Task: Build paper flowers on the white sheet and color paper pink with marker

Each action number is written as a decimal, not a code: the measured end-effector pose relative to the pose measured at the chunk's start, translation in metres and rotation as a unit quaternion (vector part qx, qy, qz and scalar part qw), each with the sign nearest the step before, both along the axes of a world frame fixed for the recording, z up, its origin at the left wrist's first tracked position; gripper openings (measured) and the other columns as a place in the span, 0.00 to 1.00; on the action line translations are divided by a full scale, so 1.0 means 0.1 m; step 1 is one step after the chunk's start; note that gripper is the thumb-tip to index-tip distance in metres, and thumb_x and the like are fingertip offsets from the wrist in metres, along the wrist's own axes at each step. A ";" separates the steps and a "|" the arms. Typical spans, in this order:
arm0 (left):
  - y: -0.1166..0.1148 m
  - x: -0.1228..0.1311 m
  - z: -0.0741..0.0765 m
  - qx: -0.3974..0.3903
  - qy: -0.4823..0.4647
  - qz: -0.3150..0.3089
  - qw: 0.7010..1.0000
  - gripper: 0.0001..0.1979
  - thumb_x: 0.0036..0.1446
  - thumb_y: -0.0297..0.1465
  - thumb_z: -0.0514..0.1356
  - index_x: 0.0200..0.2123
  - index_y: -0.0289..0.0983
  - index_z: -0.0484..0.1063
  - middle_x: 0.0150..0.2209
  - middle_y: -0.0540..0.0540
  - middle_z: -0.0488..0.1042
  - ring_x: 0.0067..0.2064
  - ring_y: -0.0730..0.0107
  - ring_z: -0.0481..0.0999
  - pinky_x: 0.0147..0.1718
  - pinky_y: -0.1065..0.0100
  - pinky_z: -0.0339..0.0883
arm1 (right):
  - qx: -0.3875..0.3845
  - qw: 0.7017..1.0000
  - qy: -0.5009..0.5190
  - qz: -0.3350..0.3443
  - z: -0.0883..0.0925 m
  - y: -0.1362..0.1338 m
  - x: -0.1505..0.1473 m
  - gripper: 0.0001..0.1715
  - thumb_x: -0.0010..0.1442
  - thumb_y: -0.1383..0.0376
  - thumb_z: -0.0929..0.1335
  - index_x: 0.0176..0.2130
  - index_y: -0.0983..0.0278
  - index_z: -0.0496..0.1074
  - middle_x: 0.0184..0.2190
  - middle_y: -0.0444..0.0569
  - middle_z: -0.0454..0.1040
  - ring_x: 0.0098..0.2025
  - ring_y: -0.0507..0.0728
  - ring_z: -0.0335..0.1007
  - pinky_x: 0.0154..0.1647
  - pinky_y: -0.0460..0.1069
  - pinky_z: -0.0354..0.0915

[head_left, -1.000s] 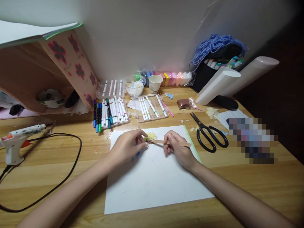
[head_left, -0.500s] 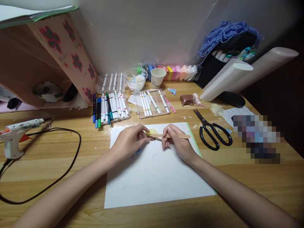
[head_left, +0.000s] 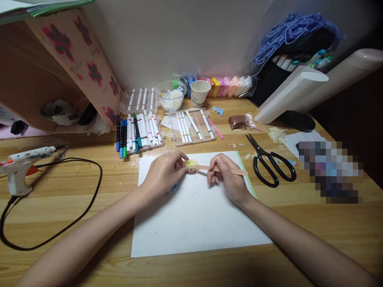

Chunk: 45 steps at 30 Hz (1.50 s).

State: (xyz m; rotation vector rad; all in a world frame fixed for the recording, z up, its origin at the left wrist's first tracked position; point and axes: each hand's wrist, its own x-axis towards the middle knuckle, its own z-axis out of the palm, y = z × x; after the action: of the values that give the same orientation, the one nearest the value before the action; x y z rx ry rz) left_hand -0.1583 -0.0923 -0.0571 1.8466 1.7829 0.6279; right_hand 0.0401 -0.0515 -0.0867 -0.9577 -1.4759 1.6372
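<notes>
My right hand (head_left: 226,174) is closed around a flat wooden craft stick (head_left: 239,171), held nearly level. The stick's left end is at a small brown piece (head_left: 192,172) with pale bits on its top. The thumb and fingers of my left hand (head_left: 165,170) are pinched at the left edge of that piece; the fingertips are partly hidden. Yellow shreds (head_left: 191,162) lie just behind it. Blue shreds (head_left: 173,188) show beneath my left hand. All this is over a white sheet of paper (head_left: 203,223).
Black-handled scissors (head_left: 271,163) lie right of the paper. A hot glue gun (head_left: 22,169) with a looping black cord is at left. Behind are marker pens (head_left: 143,133), a clear bowl (head_left: 170,97), a paper cup (head_left: 200,93) and a packet of brown clay (head_left: 239,122).
The stick's left end has drawn back right from my left fingertips, and my right hand has shifted slightly right. More of the brown piece shows. The camera view has shifted a little.
</notes>
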 end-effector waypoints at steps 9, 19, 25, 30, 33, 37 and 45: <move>0.00 0.01 0.00 -0.004 0.010 0.004 1.000 0.10 0.52 0.26 0.61 0.40 0.39 0.72 0.30 0.50 0.77 0.30 0.70 0.73 0.27 0.71 0.59 | 0.067 0.995 -0.053 0.045 -0.03 -0.07 0.03 0.19 0.67 0.53 0.58 0.30 0.61 0.64 0.18 0.42 0.69 0.21 0.51 0.63 0.24 0.46 0.59; 0.00 -0.02 0.02 -0.014 -0.030 0.028 0.999 0.09 0.54 0.30 0.61 0.40 0.39 0.72 0.31 0.50 0.79 0.32 0.69 0.75 0.29 0.70 0.63 | 0.083 0.993 -0.069 0.053 -0.01 -0.07 0.01 0.18 0.67 0.54 0.58 0.31 0.61 0.64 0.19 0.42 0.69 0.22 0.51 0.65 0.26 0.46 0.61; 0.04 -0.11 -0.01 0.037 -0.072 0.079 0.994 0.09 0.60 0.35 0.56 0.34 0.38 0.72 0.28 0.49 0.77 0.28 0.73 0.73 0.27 0.71 0.61 | 0.085 0.992 -0.076 0.048 -0.01 -0.07 0.01 0.19 0.66 0.53 0.58 0.31 0.61 0.64 0.19 0.42 0.70 0.23 0.51 0.65 0.26 0.46 0.61; 0.07 -0.16 -0.11 0.059 -0.094 0.132 0.985 0.14 0.63 0.37 0.52 0.28 0.37 0.70 0.24 0.51 0.75 0.25 0.74 0.70 0.28 0.70 0.59 | 0.080 0.993 -0.075 0.052 0.00 -0.07 0.00 0.19 0.67 0.53 0.58 0.32 0.62 0.64 0.20 0.43 0.70 0.23 0.51 0.66 0.26 0.46 0.62; 0.08 -0.18 -0.17 0.062 -0.091 0.142 0.984 0.16 0.63 0.36 0.51 0.25 0.37 0.68 0.23 0.51 0.73 0.25 0.73 0.68 0.28 0.70 0.58 | 0.096 0.990 -0.084 0.055 0.00 -0.08 -0.01 0.19 0.67 0.54 0.57 0.31 0.61 0.64 0.20 0.43 0.70 0.24 0.51 0.67 0.26 0.46 0.62; 0.08 -0.20 -0.21 0.067 -0.094 0.139 0.983 0.17 0.63 0.36 0.51 0.23 0.36 0.67 0.25 0.50 0.74 0.26 0.73 0.68 0.29 0.70 0.57 | 0.166 0.976 -0.125 0.066 0.05 -0.06 -0.04 0.19 0.67 0.55 0.57 0.29 0.61 0.63 0.21 0.43 0.69 0.25 0.52 0.68 0.28 0.46 0.63; 0.07 -0.20 -0.22 0.069 -0.113 0.135 0.982 0.17 0.63 0.35 0.51 0.23 0.36 0.66 0.23 0.51 0.72 0.26 0.73 0.68 0.29 0.70 0.57 | 0.223 0.950 -0.203 0.083 0.36 0.07 -0.33 0.24 0.67 0.53 0.57 0.23 0.60 0.58 0.15 0.41 0.66 0.21 0.52 0.70 0.24 0.45 0.59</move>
State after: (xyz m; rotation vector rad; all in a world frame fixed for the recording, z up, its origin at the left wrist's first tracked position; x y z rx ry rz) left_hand -0.1781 -0.0856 -0.0788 1.5548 1.8878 1.0435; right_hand 0.0066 -0.0441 -0.0507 -0.9607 -2.1436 1.1678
